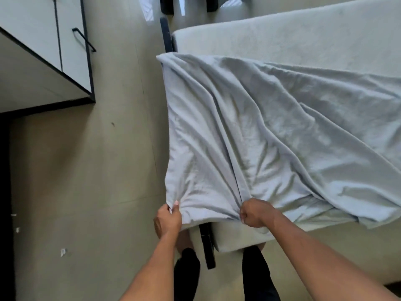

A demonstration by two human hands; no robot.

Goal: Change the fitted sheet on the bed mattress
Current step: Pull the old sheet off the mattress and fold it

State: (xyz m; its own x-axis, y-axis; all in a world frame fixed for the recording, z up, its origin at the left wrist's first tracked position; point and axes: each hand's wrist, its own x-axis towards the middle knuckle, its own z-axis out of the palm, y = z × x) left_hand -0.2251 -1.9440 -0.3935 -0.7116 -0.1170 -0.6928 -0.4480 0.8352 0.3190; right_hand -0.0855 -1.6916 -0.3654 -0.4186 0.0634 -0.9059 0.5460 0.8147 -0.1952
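Now, with your left hand (168, 220) and right hand (255, 213) both clenched on the hem of the fitted sheet (249, 131) lying rumpled across the mattress (293, 38), draw it taut over the near corner and tuck evenly.

A: Count for you: one pale grey fitted sheet (249, 131) across frame centre, one bare mattress (303, 38) at upper right.

B: Hands?

A: Two, yours. Left hand (168, 219) and right hand (256, 212), both at lower centre, each gripping sheet.

B: Furniture?

A: One white cabinet (43, 40), upper left, two doors, one black handle (83, 39). One dark bed frame rail (207, 246), lower centre.
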